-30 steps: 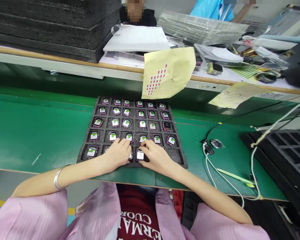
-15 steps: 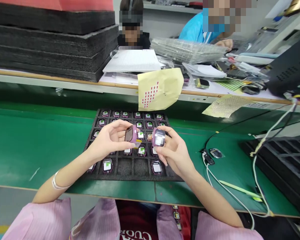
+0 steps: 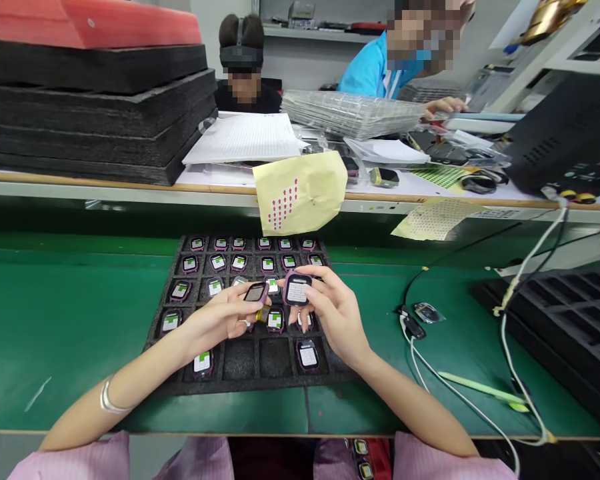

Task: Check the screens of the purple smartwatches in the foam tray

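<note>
Head view: left hand (image 3: pixel 225 319) grasps a dark-screened watch (image 3: pixel 255 292), tilted; right hand (image 3: pixel 336 313) grips a white-faced watch (image 3: pixel 298 291), face toward the camera. Both are above the foam tray (image 3: pixel 280 383) on the tabletop (image 3: pixel 70 307). Judged step: handling the pair clear of the tray; seating either would call for level lowering into a vacant front-row compartment (image 3: pixel 239 360). Yellow piece (image 3: pixel 263 313) below the left hand's watch: unidentifiable.

Your left hand (image 3: pixel 219 320): holds a watch (image 3: pixel 256 292), tilted.
Your right hand (image 3: pixel 337 310): holds a second watch (image 3: pixel 298 291), turned to face you.
Foam tray (image 3: pixel 275 360): below your hands, bearing more watches (image 3: pixel 308 355) in compartments.
Table (image 3: pixel 80 300): green, under the tray.
</note>
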### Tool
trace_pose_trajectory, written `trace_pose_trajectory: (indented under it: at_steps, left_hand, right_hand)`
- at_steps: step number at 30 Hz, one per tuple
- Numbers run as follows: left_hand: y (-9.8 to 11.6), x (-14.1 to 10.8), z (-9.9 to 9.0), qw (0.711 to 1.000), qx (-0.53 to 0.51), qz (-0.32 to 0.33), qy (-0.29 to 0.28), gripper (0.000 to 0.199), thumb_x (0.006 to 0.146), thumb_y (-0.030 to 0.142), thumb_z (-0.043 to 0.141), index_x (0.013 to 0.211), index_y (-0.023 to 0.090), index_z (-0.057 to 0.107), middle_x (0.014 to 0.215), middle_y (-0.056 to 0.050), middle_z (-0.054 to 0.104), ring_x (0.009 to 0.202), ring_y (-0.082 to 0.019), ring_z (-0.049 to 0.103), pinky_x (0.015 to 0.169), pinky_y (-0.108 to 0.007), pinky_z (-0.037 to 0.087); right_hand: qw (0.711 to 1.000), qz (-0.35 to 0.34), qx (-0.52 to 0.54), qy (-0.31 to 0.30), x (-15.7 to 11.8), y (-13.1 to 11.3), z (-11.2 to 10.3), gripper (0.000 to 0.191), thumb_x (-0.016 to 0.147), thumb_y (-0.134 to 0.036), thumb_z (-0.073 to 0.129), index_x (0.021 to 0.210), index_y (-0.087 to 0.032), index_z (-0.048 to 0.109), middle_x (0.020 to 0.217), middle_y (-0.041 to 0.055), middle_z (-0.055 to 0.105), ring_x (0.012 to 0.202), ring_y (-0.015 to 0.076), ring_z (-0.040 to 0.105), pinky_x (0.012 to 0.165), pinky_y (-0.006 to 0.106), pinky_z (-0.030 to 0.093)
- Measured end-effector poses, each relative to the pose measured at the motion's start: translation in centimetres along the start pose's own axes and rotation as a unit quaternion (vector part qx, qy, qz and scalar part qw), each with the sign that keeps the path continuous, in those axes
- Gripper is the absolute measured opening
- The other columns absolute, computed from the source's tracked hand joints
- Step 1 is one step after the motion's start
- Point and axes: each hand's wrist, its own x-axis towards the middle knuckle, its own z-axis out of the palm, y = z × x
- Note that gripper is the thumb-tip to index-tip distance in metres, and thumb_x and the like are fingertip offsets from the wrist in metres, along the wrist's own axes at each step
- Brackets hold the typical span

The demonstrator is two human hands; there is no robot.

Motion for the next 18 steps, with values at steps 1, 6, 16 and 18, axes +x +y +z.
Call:
trace_pose_trajectory:
  at_steps: [1, 6, 16, 18]
  left_hand:
    - [-0.3, 0.2, -0.1, 1.000, 0.005, -0.005, -0.002, 0.032, 0.074, 0.016, 0.074, 0.104, 0.017, 0.065, 0.094, -0.003, 0.063, 0.057, -0.004, 0.056, 0.038, -0.012, 0.033]
    - [-0.8, 0.4, -0.2, 0.999, -0.038, -0.018, -0.010, 0.035, 0.074, 0.011, 0.071, 0.108, 0.016, 0.063, 0.104, -0.006, 0.066, 0.088, -0.019, 0.069, 0.074, -0.023, 0.053]
    - [1.0, -1.0, 0.4, 0.989, -0.090, 0.059, -0.100, 0.060, 0.071, 0.012, 0.059, 0.129, 0.025, 0.048, 0.119, -0.007, 0.063, 0.103, -0.028, 0.065, 0.089, -0.039, 0.049]
    - [1.2, -1.3, 0.7, 0.991, -0.070, 0.076, -0.085, 0.060, 0.075, 0.012, 0.058, 0.132, 0.027, 0.045, 0.110, -0.006, 0.066, 0.097, -0.025, 0.067, 0.085, -0.037, 0.051]
  right_hand:
    - [1.000, -0.001, -0.003, 0.008, 0.1, 0.1, 0.0, 0.023, 0.090, -0.029, 0.058, 0.111, -0.019, 0.053, 0.096, 0.0083, 0.069, 0.052, 0.0130, 0.063, 0.039, 0.020, 0.046]
    - [0.998, 0.011, -0.031, 0.060, 0.2, 0.6, 0.3, 0.020, 0.087, -0.032, 0.064, 0.100, -0.019, 0.054, 0.082, 0.0030, 0.068, 0.037, 0.0077, 0.054, 0.031, 0.016, 0.036]
    - [1.000, 0.010, -0.017, 0.017, -0.2, 0.5, 0.1, 0.022, 0.094, -0.037, 0.054, 0.109, -0.022, 0.057, 0.085, 0.0039, 0.067, 0.044, 0.0110, 0.058, 0.034, 0.020, 0.042]
    - [1.000, 0.012, -0.021, 0.008, -0.4, 0.4, 0.1, 0.023, 0.094, -0.037, 0.054, 0.112, -0.023, 0.058, 0.091, 0.0056, 0.067, 0.046, 0.0118, 0.059, 0.035, 0.021, 0.043]
